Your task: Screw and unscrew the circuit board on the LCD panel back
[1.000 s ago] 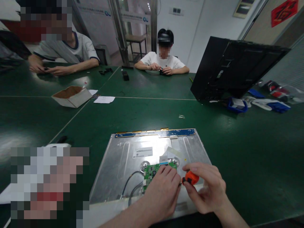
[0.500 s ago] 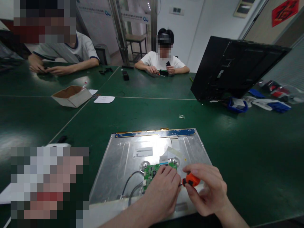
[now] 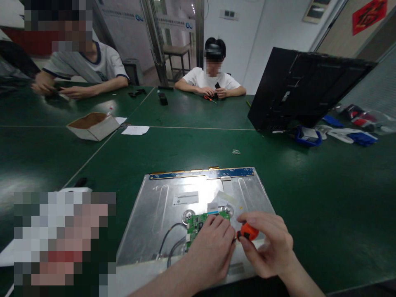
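Observation:
A silver flat display panel (image 3: pixel 148 206) lies back up on the green table, with a green circuit board (image 3: pixel 193 225) on it and dark cables (image 3: pixel 165 237) at its left. My left hand (image 3: pixel 212 245) rests over the board's right part, fingers curled together; what they grip is hidden. Beside it, my right hand (image 3: pixel 272 243) pinches an orange and black screwdriver (image 3: pixel 249 232) between thumb and fingers. The screwdriver lies nearly level, its shaft pointing left and passing out of sight at my left hand. Its tip is hidden.
A black monitor housing (image 3: pixel 303 90) stands tilted at the right, near a blue tray (image 3: pixel 308 136) and gloves (image 3: pixel 355 134). An open box (image 3: pixel 94 123) and a paper (image 3: pixel 135 130) lie left of centre. Two co-workers (image 3: pixel 213 84) sit across the table (image 3: pixel 185 144).
My hands stay almost in place; my right hand and the screwdriver shift very slightly left. The co-worker opposite has brought both hands closer together, and an orange screwdriver now lies before them.

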`<state>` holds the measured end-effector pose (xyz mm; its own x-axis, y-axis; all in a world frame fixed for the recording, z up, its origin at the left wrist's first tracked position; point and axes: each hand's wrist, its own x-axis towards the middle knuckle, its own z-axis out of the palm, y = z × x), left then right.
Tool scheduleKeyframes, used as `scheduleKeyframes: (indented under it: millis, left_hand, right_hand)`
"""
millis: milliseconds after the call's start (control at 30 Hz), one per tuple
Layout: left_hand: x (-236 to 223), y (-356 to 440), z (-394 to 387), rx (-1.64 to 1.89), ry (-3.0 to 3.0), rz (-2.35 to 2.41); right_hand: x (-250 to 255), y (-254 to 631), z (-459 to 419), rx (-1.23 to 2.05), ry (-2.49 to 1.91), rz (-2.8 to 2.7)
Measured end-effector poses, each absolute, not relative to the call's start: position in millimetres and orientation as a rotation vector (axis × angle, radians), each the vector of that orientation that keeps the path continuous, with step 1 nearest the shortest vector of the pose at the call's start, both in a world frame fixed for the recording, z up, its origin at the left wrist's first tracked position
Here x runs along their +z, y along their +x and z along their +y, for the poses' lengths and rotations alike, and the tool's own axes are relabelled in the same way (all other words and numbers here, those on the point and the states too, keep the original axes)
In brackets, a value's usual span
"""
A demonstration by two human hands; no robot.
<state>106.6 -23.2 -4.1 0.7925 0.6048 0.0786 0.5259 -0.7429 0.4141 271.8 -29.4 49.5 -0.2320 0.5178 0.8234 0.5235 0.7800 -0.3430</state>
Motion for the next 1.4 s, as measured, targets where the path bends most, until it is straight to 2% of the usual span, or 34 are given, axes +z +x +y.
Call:
scheduleKeyframes:
  millis: [300,500,633,800,933,1067,1400]
  left_hand:
    - [10,105,-22,0.27,2.506,0.876]
    - [31,94,-23,0.42,2.384,0.82]
    - [38,58,-20,0.557,2.445,0.901]
    - [16,-19,-19,0.68,2.52,1.363]
    - [-8,-69,-31,0.546,2.617,1.607]
    - [-24,-84,-47,0.435,2.742,1.692]
    - [-15,-62,-44,0.305,2.778,1.451]
  right_hand:
    - [43,288,-35,0.031,-0.811,-1.717]
    - [50,306,-41,-0.079,-0.897,-1.603]
    - [58,305,-44,-0.018,-1.205,-1.645]
    - [39,296,-44,0.167,-1.64,-1.802]
    - [14,283,-45,0.291,-1.862,-1.99]
    - [4,267,-44,0.324,-2.066,-1.986]
    - [5,271,-33,0.17,-2.274,-1.911]
